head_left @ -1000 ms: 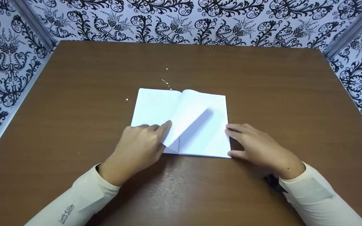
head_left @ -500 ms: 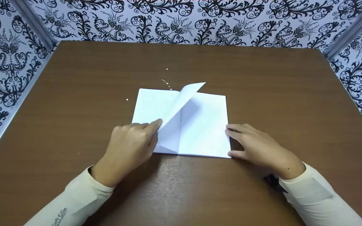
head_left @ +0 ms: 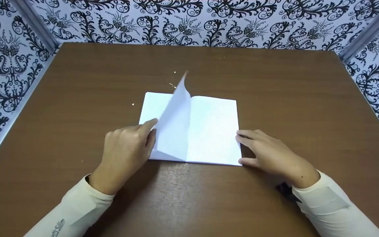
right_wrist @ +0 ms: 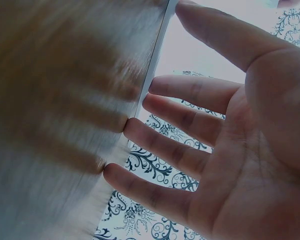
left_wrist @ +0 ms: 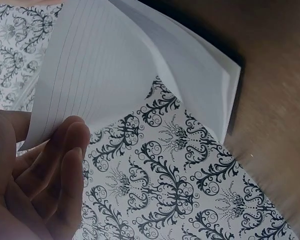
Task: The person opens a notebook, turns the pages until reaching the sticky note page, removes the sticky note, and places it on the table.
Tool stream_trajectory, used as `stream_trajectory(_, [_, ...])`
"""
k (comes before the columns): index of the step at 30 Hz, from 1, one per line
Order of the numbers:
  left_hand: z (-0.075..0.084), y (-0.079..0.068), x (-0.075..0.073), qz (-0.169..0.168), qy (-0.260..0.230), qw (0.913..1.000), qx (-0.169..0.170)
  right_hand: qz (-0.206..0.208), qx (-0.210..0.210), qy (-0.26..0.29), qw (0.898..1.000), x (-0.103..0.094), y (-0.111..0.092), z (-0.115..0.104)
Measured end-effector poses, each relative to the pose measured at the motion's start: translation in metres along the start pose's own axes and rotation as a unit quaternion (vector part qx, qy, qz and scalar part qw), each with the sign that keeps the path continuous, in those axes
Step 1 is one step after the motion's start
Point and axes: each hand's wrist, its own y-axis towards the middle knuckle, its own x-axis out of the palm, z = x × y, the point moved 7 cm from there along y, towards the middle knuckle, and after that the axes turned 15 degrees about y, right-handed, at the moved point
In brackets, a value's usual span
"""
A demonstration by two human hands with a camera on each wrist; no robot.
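Note:
A white notebook (head_left: pixel 213 128) lies spread on the table in the head view, one page (head_left: pixel 173 121) standing up from its fold and leaning left. My left hand (head_left: pixel 127 141) pinches that page near its lower outer edge. In the left wrist view the page (left_wrist: pixel 95 65) shows fine ruled lines, with the thumb on one side and curled fingers (left_wrist: pixel 72 145) on the other. My right hand (head_left: pixel 268 153) rests at the notebook's right edge, fingertips on the table and against the edge. Its fingers (right_wrist: pixel 175 152) look extended and spread in the right wrist view.
The brown wooden table (head_left: pixel 110 69) spreads around the notebook. Small pale crumbs (head_left: pixel 133 104) lie beyond and to the left of it. Patterned black-and-white panels (head_left: pixel 186 26) border the table's back and sides. A dark object (head_left: pixel 287 192) sits under the right wrist.
My left hand has moved left with the pinched page, which has swung up off the right side and now leans over the left. The right hand has stayed in place.

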Motion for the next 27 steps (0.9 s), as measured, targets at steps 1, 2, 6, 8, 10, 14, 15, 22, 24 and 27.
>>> stream_trajectory(1, [-0.001, 0.000, 0.001, -0.003, 0.003, 1.0000, -0.003, 0.000, -0.001, -0.002, 1.000, 0.000, 0.000, 0.000])
stream_trajectory(2, [-0.002, -0.001, 0.001, -0.008, 0.005, 0.9999, -0.006, -0.001, -0.001, -0.003, 1.000, 0.001, 0.000, 0.000])
stream_trajectory(6, [-0.006, -0.003, 0.004, -0.023, 0.013, 0.9996, -0.012, -0.004, 0.002, -0.003, 1.000, 0.002, 0.001, 0.001])
stream_trajectory(8, [-0.007, -0.004, 0.005, -0.030, 0.014, 0.9993, -0.014, -0.006, 0.005, -0.002, 1.000, 0.002, 0.001, 0.002])
stream_trajectory(10, [-0.009, -0.006, 0.006, -0.038, 0.015, 0.9990, -0.015, -0.006, 0.006, -0.002, 1.000, 0.002, 0.001, 0.002])
stream_trajectory(14, [-0.011, -0.008, 0.009, -0.052, 0.017, 0.9983, -0.017, -0.004, 0.005, -0.003, 1.000, 0.002, 0.001, 0.002])
stream_trajectory(15, [-0.012, -0.008, 0.010, -0.056, 0.019, 0.9981, -0.017, -0.004, 0.005, -0.003, 1.000, 0.001, 0.001, 0.002])
stream_trajectory(22, [-0.014, -0.011, 0.016, -0.090, 0.028, 0.9953, -0.022, -0.003, 0.002, -0.001, 1.000, 0.001, 0.001, 0.002])
stream_trajectory(24, [-0.014, -0.012, 0.019, -0.104, 0.030, 0.9939, -0.023, -0.003, 0.002, 0.000, 1.000, 0.002, 0.001, 0.002])
stream_trajectory(27, [-0.015, -0.014, 0.023, -0.122, 0.030, 0.9918, -0.023, -0.006, 0.005, 0.000, 1.000, 0.002, 0.001, 0.003])
